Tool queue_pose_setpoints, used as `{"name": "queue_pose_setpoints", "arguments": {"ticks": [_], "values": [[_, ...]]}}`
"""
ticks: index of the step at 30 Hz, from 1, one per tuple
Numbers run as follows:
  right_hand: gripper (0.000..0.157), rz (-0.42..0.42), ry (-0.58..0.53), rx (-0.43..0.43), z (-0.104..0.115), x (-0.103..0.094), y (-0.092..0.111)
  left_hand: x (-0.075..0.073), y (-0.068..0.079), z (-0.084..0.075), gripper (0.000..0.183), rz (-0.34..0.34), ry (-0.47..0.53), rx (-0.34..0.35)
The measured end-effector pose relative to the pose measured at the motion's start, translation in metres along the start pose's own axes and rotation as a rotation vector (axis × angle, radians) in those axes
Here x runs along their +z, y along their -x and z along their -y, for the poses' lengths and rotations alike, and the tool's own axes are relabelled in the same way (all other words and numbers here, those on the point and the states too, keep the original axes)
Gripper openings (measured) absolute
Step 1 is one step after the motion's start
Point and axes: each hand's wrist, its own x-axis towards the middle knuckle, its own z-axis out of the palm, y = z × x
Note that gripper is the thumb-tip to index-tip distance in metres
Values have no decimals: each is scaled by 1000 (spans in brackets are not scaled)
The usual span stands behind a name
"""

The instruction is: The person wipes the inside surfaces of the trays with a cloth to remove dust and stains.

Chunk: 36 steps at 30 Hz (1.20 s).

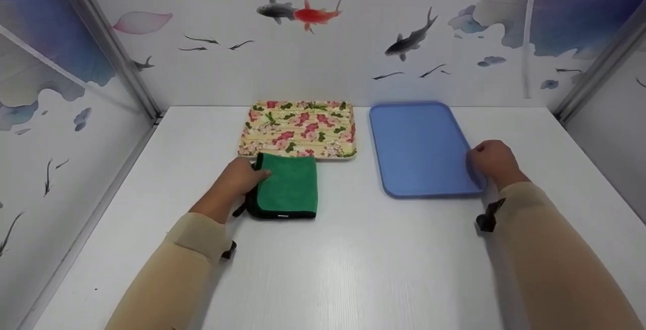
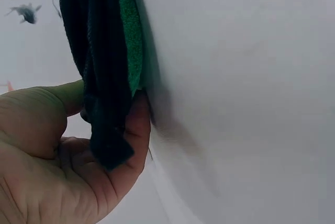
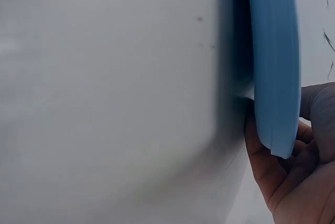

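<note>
A folded green cloth (image 1: 287, 186) with a dark border lies on the table, its far edge against the floral tray (image 1: 303, 128). My left hand (image 1: 239, 177) pinches the cloth's left edge, thumb on top. Seen from the left wrist, the dark edge of the cloth (image 2: 107, 62) sits between thumb and fingers. Further right is a blue tray (image 1: 424, 148); my right hand (image 1: 494, 161) grips its right edge near the front corner. In the right wrist view the fingers (image 3: 261, 166) reach under the blue rim (image 3: 277, 67), and a gap shows between tray and table.
The white table (image 1: 328, 269) runs back to a white wall (image 1: 313, 67) printed with fish. Side panels (image 1: 50, 178) with metal posts close in the left and right. The two trays stand side by side at the back with a narrow gap between them.
</note>
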Motion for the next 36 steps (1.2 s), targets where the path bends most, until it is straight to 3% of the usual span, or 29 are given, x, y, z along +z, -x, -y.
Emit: {"name": "queue_pose_setpoints", "arguments": {"ticks": [5,9,16,23,36], "values": [[30,38,-60,26,1,-1,-1,-2,-2,4,29,9,127,9],[35,81,-118,48,0,0,-3,-4,-2,7,45,46,282,3],[75,244,-273,178,-4,-7,-2,-2,-4,8,59,108,489,-67],[85,319,-432,222,-11,-9,-3,0,-2,7,50,120,582,-116],[85,353,-844,210,-9,-11,6,5,1,-4,48,149,666,-30]]}}
